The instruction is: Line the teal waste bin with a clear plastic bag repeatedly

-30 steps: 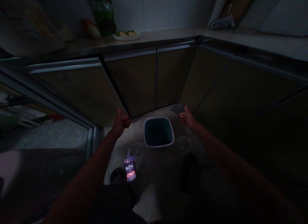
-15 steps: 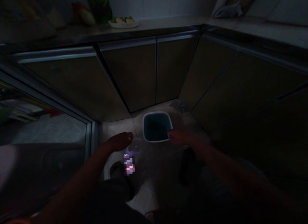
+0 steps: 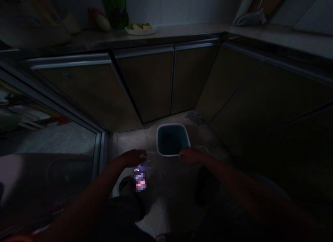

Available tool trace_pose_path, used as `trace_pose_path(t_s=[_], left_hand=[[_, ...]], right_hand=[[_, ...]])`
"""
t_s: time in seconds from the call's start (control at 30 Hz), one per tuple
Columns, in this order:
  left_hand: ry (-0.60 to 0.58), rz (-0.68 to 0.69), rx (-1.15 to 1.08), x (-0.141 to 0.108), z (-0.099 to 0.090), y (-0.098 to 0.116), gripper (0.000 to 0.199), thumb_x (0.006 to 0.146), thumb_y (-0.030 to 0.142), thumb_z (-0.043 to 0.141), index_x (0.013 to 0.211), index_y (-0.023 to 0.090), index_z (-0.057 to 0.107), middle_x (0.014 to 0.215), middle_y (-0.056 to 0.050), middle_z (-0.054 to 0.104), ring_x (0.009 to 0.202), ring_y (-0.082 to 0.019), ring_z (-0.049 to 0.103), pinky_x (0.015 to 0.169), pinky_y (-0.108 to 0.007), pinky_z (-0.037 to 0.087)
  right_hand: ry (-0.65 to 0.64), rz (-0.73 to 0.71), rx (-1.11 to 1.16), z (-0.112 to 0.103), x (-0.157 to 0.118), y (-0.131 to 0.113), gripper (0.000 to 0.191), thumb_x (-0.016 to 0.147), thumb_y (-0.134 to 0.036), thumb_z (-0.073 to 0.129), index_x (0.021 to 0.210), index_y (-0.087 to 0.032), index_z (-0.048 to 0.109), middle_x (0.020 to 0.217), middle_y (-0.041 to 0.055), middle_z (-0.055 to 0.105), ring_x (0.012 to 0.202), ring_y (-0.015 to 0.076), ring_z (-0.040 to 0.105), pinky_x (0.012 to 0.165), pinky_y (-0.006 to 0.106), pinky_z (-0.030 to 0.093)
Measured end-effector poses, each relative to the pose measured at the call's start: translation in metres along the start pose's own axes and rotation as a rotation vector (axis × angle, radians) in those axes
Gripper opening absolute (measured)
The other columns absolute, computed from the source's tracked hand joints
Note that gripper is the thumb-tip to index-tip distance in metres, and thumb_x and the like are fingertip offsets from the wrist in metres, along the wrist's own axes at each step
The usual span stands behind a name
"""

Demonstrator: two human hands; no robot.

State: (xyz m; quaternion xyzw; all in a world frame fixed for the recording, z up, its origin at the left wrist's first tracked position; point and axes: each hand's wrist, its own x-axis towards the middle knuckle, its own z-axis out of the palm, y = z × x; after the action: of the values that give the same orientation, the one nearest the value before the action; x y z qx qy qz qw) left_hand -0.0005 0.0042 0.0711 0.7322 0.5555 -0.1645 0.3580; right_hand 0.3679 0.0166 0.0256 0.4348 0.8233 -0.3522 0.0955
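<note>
A teal bin with a white rim (image 3: 168, 155) stands on the tiled floor in front of me, its inside dark. My left hand (image 3: 134, 158) is closed to the left of the bin, pinching what looks like a thin clear plastic bag (image 3: 151, 154). Over the bin's near right corner my right hand (image 3: 191, 155) is also closed, with a clear strip of the plastic showing beyond the wrist. The bag is so faint that its outline between the hands is hard to follow. Below my left hand lies a lit phone screen (image 3: 139, 179), partly blurred out.
Brown cabinet doors (image 3: 145, 86) close off the back and right. On the counter (image 3: 187, 28) are a plate of cut food (image 3: 140, 29), a green glass jar (image 3: 114, 13) and a grey bag (image 3: 251, 18). A metal-framed glass door (image 3: 102, 145) stands at left. The room is dim.
My left hand has moved slightly right and down, and my right hand is slightly lower by the rim. The clear plastic now shows beyond the right wrist. The whole view has shifted a little.
</note>
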Motion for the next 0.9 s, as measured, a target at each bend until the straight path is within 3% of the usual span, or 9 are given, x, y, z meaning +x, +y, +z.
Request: trace_pose_path(t_s=[0.23, 0.43, 0.53, 0.7, 0.8, 0.9], left_hand=[[-0.041, 0.043, 0.021, 0.005, 0.009, -0.003, 0.042, 0.098, 0.043, 0.053, 0.128, 0.025, 0.077, 0.137, -0.012, 0.077, 0.123, -0.031, 0.073, 0.104, -0.041, 0.052], [-0.013, 0.079, -0.035, 0.007, 0.016, -0.009, 0.034, 0.092, 0.045, 0.058, 0.112, 0.027, 0.08, 0.127, -0.009, 0.082, 0.117, -0.029, 0.073, 0.1, -0.037, 0.052], [-0.03, 0.082, 0.0, 0.005, 0.015, -0.01, 0.035, 0.093, 0.043, 0.057, 0.112, 0.026, 0.079, 0.127, -0.01, 0.081, 0.116, -0.03, 0.073, 0.098, -0.037, 0.052], [-0.037, 0.094, 0.001, 0.005, 0.012, -0.009, 0.032, 0.095, 0.04, 0.055, 0.107, 0.024, 0.08, 0.125, -0.011, 0.082, 0.114, -0.029, 0.074, 0.097, -0.037, 0.051], [-0.03, 0.11, 0.01, 0.007, 0.012, -0.011, 0.033, 0.096, 0.04, 0.054, 0.106, 0.024, 0.081, 0.126, -0.011, 0.081, 0.116, -0.029, 0.073, 0.101, -0.037, 0.051], [-0.035, 0.139, 0.043, 0.009, 0.013, -0.013, 0.036, 0.097, 0.041, 0.051, 0.104, 0.024, 0.082, 0.123, -0.011, 0.082, 0.115, -0.028, 0.074, 0.103, -0.036, 0.051]], right_hand=[[0.046, -0.056, 0.2, -0.071, -0.002, -0.01, 0.026, 0.095, -0.02, 0.059, 0.101, -0.018, 0.084, 0.105, 0.0073, 0.084, 0.093, 0.0211, 0.075, 0.081, 0.028, 0.052], [0.356, -0.043, 0.287, -0.126, 0.001, -0.015, 0.023, 0.097, -0.02, 0.059, 0.099, -0.02, 0.082, 0.108, 0.0063, 0.082, 0.101, 0.0213, 0.074, 0.092, 0.03, 0.054], [0.535, -0.03, 0.238, -0.141, 0.007, -0.016, 0.024, 0.099, -0.019, 0.058, 0.106, -0.02, 0.081, 0.116, 0.0074, 0.08, 0.111, 0.0222, 0.072, 0.101, 0.032, 0.053], [0.812, 0.123, 0.084, -0.152, 0.019, -0.01, 0.042, 0.099, -0.024, 0.062, 0.14, -0.024, 0.073, 0.147, 0.0114, 0.065, 0.131, 0.0268, 0.065, 0.116, 0.04, 0.049], [0.877, 0.268, 0.067, -0.155, 0.03, -0.001, 0.057, 0.1, -0.028, 0.063, 0.157, -0.024, 0.061, 0.165, 0.0154, 0.049, 0.138, 0.0311, 0.062, 0.118, 0.045, 0.049], [0.873, 0.317, 0.082, -0.155, 0.042, 0.011, 0.068, 0.099, -0.032, 0.066, 0.165, -0.024, 0.052, 0.168, 0.0183, 0.045, 0.141, 0.0337, 0.06, 0.119, 0.048, 0.049]])
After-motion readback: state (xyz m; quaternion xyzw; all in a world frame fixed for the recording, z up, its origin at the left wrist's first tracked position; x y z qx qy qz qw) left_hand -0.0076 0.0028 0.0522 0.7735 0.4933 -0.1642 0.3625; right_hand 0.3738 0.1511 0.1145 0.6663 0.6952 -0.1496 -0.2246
